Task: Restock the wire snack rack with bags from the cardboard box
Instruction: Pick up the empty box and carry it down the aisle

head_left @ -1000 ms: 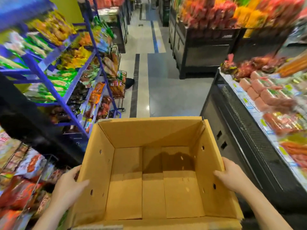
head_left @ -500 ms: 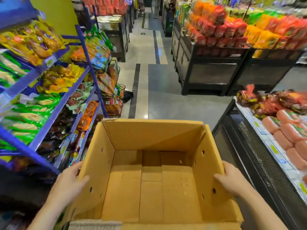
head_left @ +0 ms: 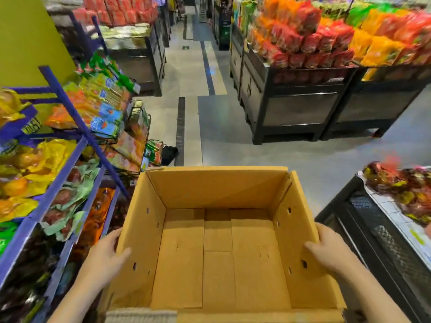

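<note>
On my left stood the blue shelving (head_left: 70,159) with its slanted rows of snack bags (head_left: 39,159), and beyond its far end the small wire snack rack (head_left: 140,127), which looked filled. My left hand (head_left: 106,255) gripped the left wall of the cardboard box (head_left: 219,192), thumb hooked over the rim and the fingers hidden outside. The box rode in front of me at the middle of the aisle, and its floor was bare: no bags left inside. I judged the restocking done and the step in hand to be carrying the empty box off. To do that well I needed to keep it level and clear of the shelf edges on both sides. My right hand (head_left: 326,250) gripped the right wall the same way, just beside the black display counter (head_left: 363,248).
</note>
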Tool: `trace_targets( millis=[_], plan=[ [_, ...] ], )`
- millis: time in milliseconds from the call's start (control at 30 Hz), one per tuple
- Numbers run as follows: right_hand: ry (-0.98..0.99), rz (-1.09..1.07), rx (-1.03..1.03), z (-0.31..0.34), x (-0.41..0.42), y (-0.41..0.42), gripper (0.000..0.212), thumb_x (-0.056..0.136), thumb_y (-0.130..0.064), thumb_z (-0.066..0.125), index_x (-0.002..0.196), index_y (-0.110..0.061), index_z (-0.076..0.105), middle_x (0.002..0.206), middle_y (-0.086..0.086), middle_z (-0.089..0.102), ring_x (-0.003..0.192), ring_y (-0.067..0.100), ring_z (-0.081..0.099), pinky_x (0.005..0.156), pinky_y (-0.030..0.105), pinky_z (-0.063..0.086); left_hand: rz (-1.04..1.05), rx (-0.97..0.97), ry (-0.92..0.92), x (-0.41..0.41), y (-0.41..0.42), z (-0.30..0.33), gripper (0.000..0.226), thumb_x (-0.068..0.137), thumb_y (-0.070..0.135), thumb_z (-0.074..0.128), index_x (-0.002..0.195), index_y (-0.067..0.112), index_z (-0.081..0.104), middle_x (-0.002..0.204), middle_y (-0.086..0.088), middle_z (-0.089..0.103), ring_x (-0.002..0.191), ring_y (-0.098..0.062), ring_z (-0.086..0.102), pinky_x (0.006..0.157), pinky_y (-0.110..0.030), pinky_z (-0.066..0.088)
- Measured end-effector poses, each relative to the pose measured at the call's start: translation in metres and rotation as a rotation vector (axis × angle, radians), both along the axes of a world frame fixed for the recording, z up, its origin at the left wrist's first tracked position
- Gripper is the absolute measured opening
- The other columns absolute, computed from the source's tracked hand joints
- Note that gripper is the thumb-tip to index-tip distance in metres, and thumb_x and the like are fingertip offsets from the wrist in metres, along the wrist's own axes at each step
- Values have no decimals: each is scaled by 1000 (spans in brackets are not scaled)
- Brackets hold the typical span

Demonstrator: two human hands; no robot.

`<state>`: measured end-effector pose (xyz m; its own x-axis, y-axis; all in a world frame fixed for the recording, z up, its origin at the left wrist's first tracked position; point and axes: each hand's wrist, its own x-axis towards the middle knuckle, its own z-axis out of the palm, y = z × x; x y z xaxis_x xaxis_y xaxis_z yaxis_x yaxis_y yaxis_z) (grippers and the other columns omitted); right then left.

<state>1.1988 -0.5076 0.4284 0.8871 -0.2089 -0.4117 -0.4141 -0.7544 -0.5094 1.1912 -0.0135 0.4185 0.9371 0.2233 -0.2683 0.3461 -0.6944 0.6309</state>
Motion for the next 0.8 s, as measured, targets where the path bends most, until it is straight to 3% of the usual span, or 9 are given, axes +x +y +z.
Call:
trace_targets(
  millis=[100,233,400,533,700,800],
  plan=[
    [14,22,2,-2,82,-3,17,90,-20,66,105,-22,56,91,2,68,75,17,68,65,34,60,-8,77,18,75,-2,0,48,87,12,72,133,21,62,103,12,69,87,-6,64,72,-34,53],
    [-12,28,34,3,177,0,19,91,-22,67,100,-32,53,91,-5,66,77,15,67,64,31,60,11,94,43,165,-4,8,50,89,13,72,136,19,58,100,11,66,84,-7,63,66,-31,52],
    [-34,51,17,7,295,8,14,92,-20,67,102,-21,59,91,1,67,73,13,62,63,30,55,70,74,40,268,7,10,52,87,10,73,137,17,58,97,9,65,82,-11,63,70,-37,53],
    [-17,49,-13,7,395,23,17,89,-19,67,100,-27,57,94,3,68,75,14,62,68,36,56,87,82,39,363,23,2,52,82,10,75,131,18,62,94,5,71,84,-18,68,69,-36,52],
    [-35,43,-16,4,523,52,23,91,-15,66,107,-27,55,97,3,66,73,6,59,58,22,46,93,66,29,492,45,-13,48,82,7,76,127,16,62,101,-2,70,85,-24,64,72,-38,46],
    [-47,15,-16,6,591,68,22,91,-15,65,109,-25,57,95,1,67,72,5,59,55,19,44,118,38,45,562,63,-13,51,83,9,75,132,14,60,106,-4,71,87,-27,66,74,-42,51]
  ],
)
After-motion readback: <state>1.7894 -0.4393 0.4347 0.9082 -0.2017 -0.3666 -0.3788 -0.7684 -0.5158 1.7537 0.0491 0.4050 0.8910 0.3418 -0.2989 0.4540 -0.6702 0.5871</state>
